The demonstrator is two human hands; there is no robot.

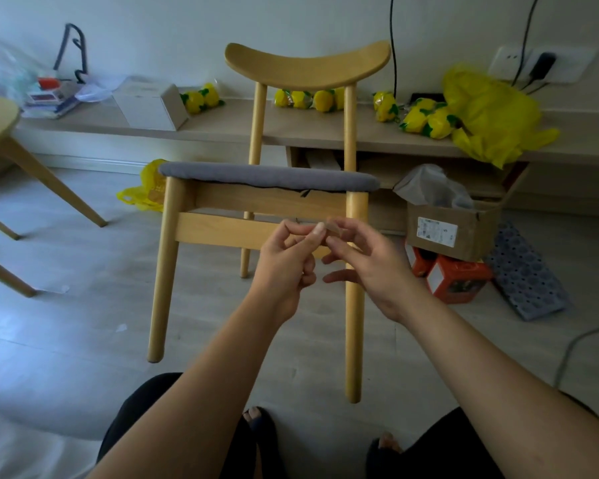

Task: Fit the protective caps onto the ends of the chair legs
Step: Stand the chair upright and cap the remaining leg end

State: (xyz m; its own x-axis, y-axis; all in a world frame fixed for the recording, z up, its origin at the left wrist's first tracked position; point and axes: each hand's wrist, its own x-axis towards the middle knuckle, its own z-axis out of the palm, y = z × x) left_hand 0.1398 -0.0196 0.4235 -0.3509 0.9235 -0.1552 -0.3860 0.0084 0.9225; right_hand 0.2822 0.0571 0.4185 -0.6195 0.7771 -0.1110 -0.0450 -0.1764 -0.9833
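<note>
A light wooden chair with a grey padded seat stands upright on the floor, facing me. Its front left leg ends in a darker tip near the floor; the front right leg reaches the floor near my feet. My left hand and my right hand meet in front of the chair's lower crossbar. Between their fingertips they pinch a small tan protective cap. The cap is partly hidden by my fingers.
A second wooden chair stands at the left. Along the wall runs a low shelf with yellow packets, a white box and a yellow bag. An open cardboard box, orange boxes and a grey mat sit at the right. A cable crosses the floor at right.
</note>
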